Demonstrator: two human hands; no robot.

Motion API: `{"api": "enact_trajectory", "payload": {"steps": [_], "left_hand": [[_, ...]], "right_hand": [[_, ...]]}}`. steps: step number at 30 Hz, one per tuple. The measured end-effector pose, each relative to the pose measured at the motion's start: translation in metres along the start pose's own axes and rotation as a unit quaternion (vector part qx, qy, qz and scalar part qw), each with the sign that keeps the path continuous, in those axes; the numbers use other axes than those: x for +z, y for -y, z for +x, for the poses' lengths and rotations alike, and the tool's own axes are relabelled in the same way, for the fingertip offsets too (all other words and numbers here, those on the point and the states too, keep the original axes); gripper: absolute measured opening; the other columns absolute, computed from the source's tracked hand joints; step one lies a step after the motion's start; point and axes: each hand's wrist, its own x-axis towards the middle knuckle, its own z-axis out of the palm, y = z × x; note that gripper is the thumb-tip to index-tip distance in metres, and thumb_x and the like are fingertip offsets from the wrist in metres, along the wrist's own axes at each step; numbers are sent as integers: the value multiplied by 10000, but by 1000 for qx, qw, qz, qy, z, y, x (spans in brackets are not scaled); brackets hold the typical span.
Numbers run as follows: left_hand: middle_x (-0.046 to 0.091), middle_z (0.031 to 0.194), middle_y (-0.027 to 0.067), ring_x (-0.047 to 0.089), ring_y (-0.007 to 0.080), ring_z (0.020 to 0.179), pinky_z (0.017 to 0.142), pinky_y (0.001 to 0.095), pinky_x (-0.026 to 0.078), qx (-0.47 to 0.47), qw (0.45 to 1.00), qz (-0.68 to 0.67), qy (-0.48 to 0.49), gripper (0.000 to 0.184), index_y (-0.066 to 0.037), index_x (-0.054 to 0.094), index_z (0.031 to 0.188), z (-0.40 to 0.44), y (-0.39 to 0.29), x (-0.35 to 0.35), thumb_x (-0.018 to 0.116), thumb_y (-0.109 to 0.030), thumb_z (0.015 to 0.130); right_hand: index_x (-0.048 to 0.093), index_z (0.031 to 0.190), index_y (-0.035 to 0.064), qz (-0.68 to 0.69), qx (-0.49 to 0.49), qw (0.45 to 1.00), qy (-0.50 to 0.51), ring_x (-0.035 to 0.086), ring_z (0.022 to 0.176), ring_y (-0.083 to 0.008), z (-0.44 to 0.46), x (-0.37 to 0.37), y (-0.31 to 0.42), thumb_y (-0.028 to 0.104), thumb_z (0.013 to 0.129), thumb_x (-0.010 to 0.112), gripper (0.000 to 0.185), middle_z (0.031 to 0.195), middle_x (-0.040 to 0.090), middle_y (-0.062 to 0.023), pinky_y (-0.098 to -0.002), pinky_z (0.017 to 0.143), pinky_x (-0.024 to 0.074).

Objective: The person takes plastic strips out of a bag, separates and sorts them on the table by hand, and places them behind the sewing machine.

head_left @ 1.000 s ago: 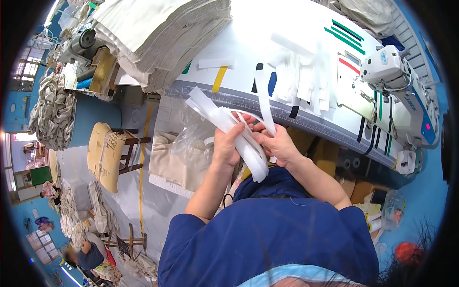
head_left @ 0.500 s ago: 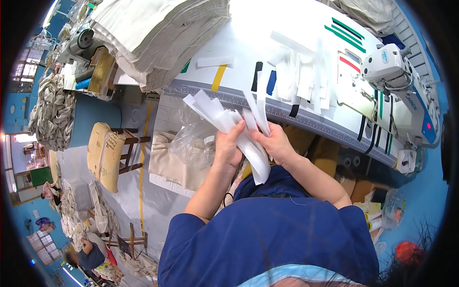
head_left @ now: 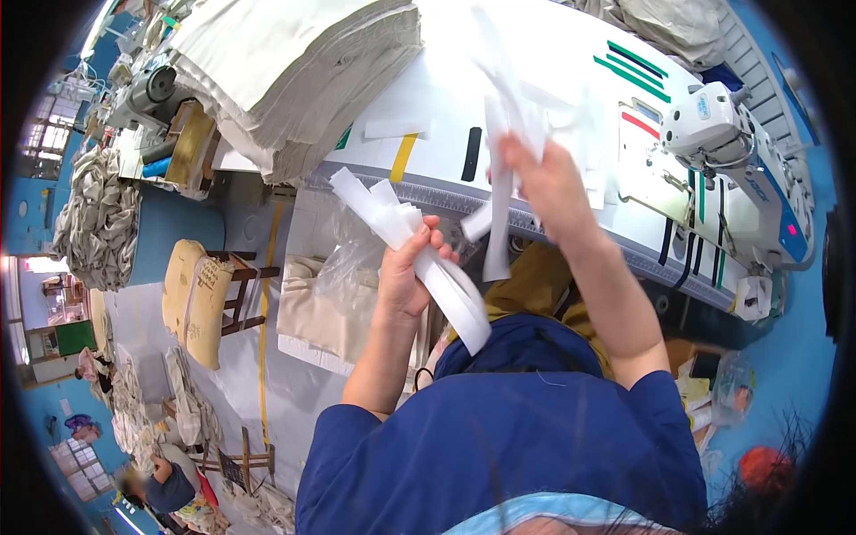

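Note:
My left hand is closed around a bundle of white strips, their ends fanning out above and below the fist. To its right, over the table's front edge, my right hand grips other long white strips; motion blurs both the fingers and the strips. Behind the right hand, more white strips lie on the white table, partly hidden by it. A lone white strip rests farther left on the tabletop.
A tall stack of cream cloth stands on the table's left. At right is a white sewing machine. A ruler strip runs along the front edge. A stool with a yellow cushion stands left; a person is farther off.
My right hand has come away from the left, moving up and right over the table with some strips. My left hand keeps its bundle and has shifted slightly left.

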Motion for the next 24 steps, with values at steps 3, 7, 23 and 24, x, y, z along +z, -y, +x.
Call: {"api": "enact_trajectory", "payload": {"steps": [3, 7, 23, 24], "left_hand": [[523, 756, 29, 526, 148, 649, 679, 374, 476, -4, 999, 39, -1, 336, -11, 473, 1149, 3, 1, 5, 583, -139, 858], [526, 782, 57, 546, 157, 642, 631, 343, 498, 19, 999, 47, -6, 461, 7, 421, 1200, 5, -1, 16, 639, -89, 806], [445, 1299, 187, 376, 262, 1262, 1073, 326, 288, 130, 989, 54, 52, 504, 63, 437, 1233, 11, 7, 19, 592, -54, 769], [451, 1293, 185, 393, 258, 1249, 1063, 330, 305, 137, 986, 78, 45, 503, 59, 436, 1236, 10, 8, 18, 593, -53, 771]], "right_hand": [[580, 973, -36, -76, -24, 995, -65, 575, 696, -139, 61, -14, 3, 275, 849, 562, 335, 755, 609, -77, -285, 681, 470], [504, 1171, -58, -288, -18, 956, -50, 612, 743, -198, 88, -21, 4, 361, 818, 624, 561, 924, 618, -187, -297, 655, 481], [517, 950, 25, 114, 120, 972, 165, 512, 774, -62, -56, 42, -68, 147, 891, 580, 150, 853, 554, 3, -207, 684, 429], [513, 953, 28, 115, 136, 969, 173, 509, 782, -58, -55, 41, -69, 133, 890, 578, 138, 858, 550, 2, -204, 689, 428]]}}
